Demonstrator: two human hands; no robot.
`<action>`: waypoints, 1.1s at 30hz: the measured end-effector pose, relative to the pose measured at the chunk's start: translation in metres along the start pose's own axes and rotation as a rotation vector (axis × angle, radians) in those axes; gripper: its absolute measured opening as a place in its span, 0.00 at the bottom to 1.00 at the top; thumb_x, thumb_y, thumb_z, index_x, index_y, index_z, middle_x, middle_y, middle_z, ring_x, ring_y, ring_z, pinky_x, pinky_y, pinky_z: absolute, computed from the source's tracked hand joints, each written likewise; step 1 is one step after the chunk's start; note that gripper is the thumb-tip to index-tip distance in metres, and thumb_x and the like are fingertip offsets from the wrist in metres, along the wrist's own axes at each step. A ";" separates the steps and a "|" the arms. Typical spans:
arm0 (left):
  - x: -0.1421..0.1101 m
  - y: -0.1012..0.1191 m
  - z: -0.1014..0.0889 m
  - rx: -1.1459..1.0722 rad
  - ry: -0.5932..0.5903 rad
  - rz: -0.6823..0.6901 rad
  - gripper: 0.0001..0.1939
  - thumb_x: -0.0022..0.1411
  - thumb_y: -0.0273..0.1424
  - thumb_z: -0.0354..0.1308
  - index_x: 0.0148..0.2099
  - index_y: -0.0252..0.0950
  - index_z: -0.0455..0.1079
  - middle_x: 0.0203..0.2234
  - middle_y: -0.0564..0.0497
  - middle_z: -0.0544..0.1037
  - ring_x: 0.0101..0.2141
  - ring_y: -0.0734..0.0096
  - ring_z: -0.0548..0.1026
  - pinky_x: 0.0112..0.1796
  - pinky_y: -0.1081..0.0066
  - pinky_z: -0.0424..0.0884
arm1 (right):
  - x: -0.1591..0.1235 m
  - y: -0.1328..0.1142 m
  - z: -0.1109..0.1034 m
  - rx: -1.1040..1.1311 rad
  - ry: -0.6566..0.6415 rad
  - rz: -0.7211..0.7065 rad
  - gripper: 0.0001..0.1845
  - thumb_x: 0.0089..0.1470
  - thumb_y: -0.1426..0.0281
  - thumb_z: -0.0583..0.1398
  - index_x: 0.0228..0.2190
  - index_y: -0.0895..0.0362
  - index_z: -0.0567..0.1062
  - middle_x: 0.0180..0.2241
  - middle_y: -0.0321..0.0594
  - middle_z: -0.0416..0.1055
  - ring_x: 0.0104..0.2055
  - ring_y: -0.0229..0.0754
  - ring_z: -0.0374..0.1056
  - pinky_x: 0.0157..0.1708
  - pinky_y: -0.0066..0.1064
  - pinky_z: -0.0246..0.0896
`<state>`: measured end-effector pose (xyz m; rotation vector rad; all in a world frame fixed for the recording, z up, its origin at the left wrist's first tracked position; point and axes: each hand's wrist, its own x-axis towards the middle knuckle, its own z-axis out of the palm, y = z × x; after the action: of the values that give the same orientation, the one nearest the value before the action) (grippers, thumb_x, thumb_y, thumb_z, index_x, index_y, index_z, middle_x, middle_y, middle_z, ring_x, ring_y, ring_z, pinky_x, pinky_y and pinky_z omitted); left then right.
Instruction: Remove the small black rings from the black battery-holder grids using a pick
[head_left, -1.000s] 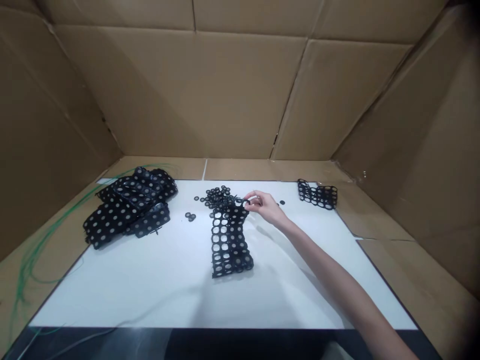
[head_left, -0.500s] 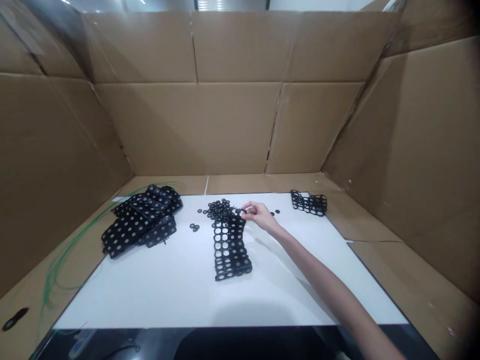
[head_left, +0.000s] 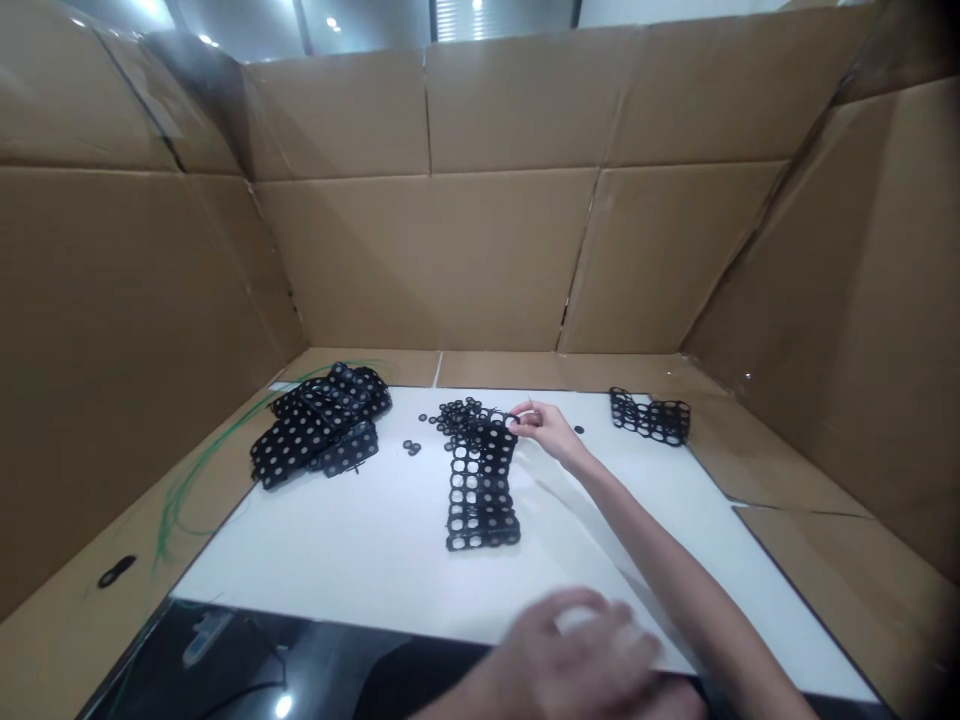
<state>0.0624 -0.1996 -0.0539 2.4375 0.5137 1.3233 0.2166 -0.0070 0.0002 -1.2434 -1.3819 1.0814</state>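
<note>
No words, numbers or logos could be read anywhere in view. The cardboard walls [head_left: 420, 260] showed only seams and creases, and the black plastic grid [head_left: 484, 541] was too small to show any marking

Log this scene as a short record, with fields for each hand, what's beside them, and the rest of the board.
right hand: fingertips pinch the top end of a black plastic lattice strip
left hand: blurred, over the near edge of the white board; nothing visibly held
beside strip: pile of small black rings at its top end
rest: stack of black perforated panels on the left; shorter black lattice piece on the right
</note>
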 end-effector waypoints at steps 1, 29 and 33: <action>0.024 -0.016 -0.006 0.041 0.051 0.016 0.12 0.58 0.31 0.52 0.45 0.41 0.66 0.38 0.48 0.73 0.38 0.67 0.71 0.39 0.64 0.68 | 0.001 -0.001 0.000 0.000 -0.009 -0.004 0.16 0.32 0.67 0.63 0.27 0.59 0.69 0.16 0.27 0.60 0.20 0.32 0.56 0.26 0.27 0.48; 0.084 -0.174 -0.064 -0.597 0.093 -0.762 0.15 0.53 0.35 0.56 0.43 0.38 0.74 0.44 0.47 0.74 0.46 0.60 0.68 0.47 0.64 0.61 | 0.012 0.000 0.024 0.148 0.171 -0.020 0.20 0.31 0.64 0.65 0.29 0.58 0.68 0.18 0.30 0.65 0.24 0.35 0.63 0.30 0.29 0.57; 0.086 -0.167 -0.063 -0.521 0.073 -0.711 0.21 0.51 0.35 0.59 0.48 0.38 0.70 0.43 0.48 0.75 0.44 0.60 0.70 0.45 0.65 0.63 | 0.013 -0.003 0.022 0.146 0.149 -0.012 0.18 0.30 0.67 0.65 0.28 0.58 0.69 0.18 0.30 0.65 0.24 0.35 0.63 0.31 0.30 0.57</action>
<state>0.0261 -0.0062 -0.0321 1.5700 0.8296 1.0560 0.1940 0.0058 0.0004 -1.1831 -1.1755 1.0401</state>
